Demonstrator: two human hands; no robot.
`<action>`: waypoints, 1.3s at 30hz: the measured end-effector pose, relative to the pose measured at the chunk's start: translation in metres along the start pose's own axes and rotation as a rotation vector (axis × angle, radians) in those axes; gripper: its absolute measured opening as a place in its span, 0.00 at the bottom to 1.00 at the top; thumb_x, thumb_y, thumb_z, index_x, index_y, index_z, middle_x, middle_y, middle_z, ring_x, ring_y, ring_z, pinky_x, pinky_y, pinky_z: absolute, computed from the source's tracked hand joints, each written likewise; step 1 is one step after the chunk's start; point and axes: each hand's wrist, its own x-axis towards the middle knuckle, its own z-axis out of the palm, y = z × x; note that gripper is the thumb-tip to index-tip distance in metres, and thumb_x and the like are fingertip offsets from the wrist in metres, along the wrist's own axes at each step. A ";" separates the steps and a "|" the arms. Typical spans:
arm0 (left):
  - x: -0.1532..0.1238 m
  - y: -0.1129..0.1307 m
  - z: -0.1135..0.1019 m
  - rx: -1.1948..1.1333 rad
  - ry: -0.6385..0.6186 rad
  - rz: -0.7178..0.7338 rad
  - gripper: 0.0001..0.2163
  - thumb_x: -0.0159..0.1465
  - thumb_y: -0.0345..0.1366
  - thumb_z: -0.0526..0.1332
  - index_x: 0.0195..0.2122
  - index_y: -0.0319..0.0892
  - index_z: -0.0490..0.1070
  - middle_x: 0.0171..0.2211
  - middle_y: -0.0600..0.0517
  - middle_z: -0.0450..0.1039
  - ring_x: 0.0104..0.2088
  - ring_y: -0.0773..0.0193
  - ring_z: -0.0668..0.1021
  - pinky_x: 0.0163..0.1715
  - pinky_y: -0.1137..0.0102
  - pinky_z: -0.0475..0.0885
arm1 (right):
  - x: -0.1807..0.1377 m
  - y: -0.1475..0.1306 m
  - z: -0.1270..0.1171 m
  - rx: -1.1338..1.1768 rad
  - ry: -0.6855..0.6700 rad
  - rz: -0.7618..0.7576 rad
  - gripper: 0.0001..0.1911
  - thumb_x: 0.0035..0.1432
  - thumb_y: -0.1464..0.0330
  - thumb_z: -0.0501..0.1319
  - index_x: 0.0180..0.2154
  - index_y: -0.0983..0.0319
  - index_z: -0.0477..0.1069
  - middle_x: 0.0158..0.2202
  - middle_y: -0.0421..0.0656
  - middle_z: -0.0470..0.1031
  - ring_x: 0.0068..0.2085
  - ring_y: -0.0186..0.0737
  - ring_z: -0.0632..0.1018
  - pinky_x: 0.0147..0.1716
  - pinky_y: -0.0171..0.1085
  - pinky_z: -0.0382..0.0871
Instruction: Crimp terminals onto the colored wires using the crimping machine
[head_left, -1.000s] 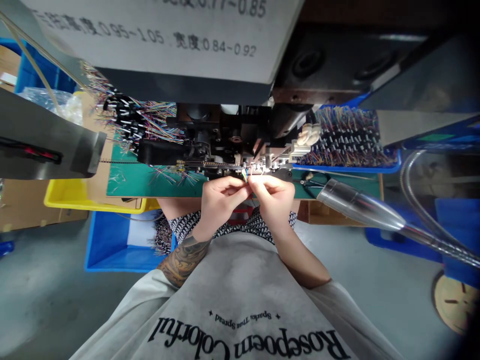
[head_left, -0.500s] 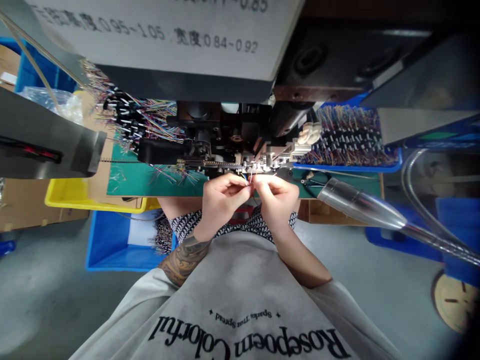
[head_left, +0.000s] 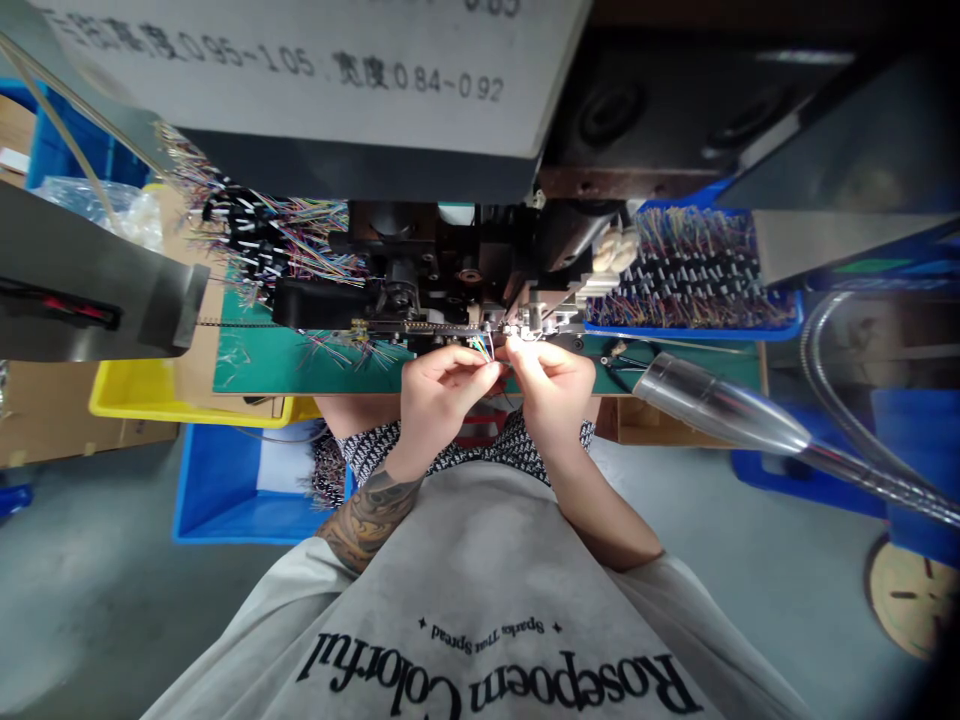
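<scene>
Thin coloured wires [head_left: 484, 346] fan out between my fingertips, just in front of the crimping machine [head_left: 469, 270]. My left hand [head_left: 444, 392] is closed, its thumb and forefinger pinching these wires. Close beside it, my right hand [head_left: 551, 385] is also closed, with thumb and forefinger pressed together at a wire near the machine's metal jaws [head_left: 525, 325]. The wire's end at the jaws is too small to make out. A strip of terminals [head_left: 442, 327] runs into the machine from the left.
Bundles of wires [head_left: 277, 235] lie at the left, and a blue tray [head_left: 697, 330] of wire bundles stands right. Pliers [head_left: 630, 360] rest on the green mat [head_left: 345, 375]. A metal gooseneck lamp [head_left: 720, 405] reaches in from the right. Yellow [head_left: 187, 405] and blue bins [head_left: 247, 520] sit lower left.
My right fingertips have moved slightly up and left, toward the jaws. More of the coloured wires shows above my left fingertips. The whole view has shifted a little.
</scene>
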 end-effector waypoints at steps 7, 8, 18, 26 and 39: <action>-0.001 0.003 0.002 0.015 0.004 -0.017 0.08 0.60 0.39 0.74 0.32 0.41 0.82 0.29 0.51 0.83 0.29 0.63 0.84 0.30 0.71 0.81 | -0.004 0.003 0.000 0.002 -0.031 -0.020 0.12 0.59 0.61 0.68 0.27 0.60 0.83 0.21 0.39 0.72 0.27 0.35 0.71 0.28 0.36 0.67; -0.001 0.003 0.003 0.009 -0.001 -0.020 0.07 0.59 0.39 0.74 0.32 0.41 0.82 0.29 0.51 0.83 0.29 0.64 0.83 0.29 0.72 0.81 | -0.004 0.003 0.000 0.003 -0.016 -0.025 0.12 0.59 0.61 0.68 0.27 0.60 0.82 0.21 0.39 0.71 0.27 0.34 0.70 0.27 0.36 0.67; 0.001 -0.001 0.004 -0.059 0.019 0.028 0.07 0.58 0.38 0.75 0.31 0.41 0.80 0.31 0.52 0.82 0.31 0.65 0.84 0.34 0.73 0.82 | 0.003 0.001 0.003 0.022 0.029 -0.026 0.16 0.61 0.63 0.67 0.22 0.61 0.77 0.19 0.36 0.64 0.24 0.30 0.63 0.23 0.34 0.59; 0.000 -0.006 0.002 -0.051 0.036 -0.013 0.08 0.60 0.40 0.74 0.32 0.41 0.80 0.30 0.51 0.82 0.30 0.63 0.83 0.32 0.71 0.81 | -0.002 0.008 0.002 0.047 -0.005 0.004 0.13 0.60 0.61 0.68 0.28 0.60 0.83 0.22 0.38 0.76 0.24 0.32 0.72 0.25 0.34 0.68; -0.001 0.004 0.006 -0.052 0.033 0.016 0.08 0.57 0.38 0.75 0.30 0.41 0.79 0.30 0.52 0.82 0.30 0.65 0.83 0.33 0.72 0.81 | 0.001 0.005 0.002 0.061 0.027 -0.033 0.14 0.58 0.63 0.68 0.22 0.60 0.79 0.21 0.38 0.74 0.25 0.33 0.72 0.27 0.36 0.69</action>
